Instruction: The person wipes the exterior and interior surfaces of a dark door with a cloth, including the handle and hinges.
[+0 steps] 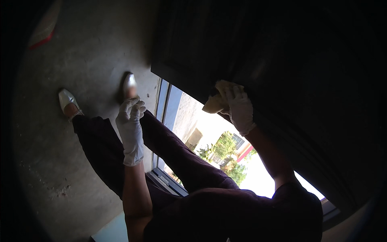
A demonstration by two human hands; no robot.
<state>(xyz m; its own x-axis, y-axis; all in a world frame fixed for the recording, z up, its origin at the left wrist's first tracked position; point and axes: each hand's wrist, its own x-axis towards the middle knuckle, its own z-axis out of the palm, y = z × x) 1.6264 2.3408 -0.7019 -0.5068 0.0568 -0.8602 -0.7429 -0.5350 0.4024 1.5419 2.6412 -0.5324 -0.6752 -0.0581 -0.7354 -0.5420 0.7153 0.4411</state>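
Observation:
My right hand (241,112), in a white glove, presses a pale yellow cloth (223,90) against a dark door panel (257,69). Part of the cloth hangs past the door's edge, and its underside is hidden. In front of my legs, my left hand (130,130) is raised in mid-air, also gloved in white. Its fingers are loosely curled with small gaps between them, and I see nothing held there. The door's surface is in deep shadow, so its details hardly show.
Bright daylight comes through the doorway beside a blue-grey frame (165,103), with green plants (225,145) outside. Both my feet, in light shoes (67,98), stand on the grey concrete floor (60,145). A red-edged object (45,39) is at the upper left, and a light blue surface (113,230) lies at the bottom.

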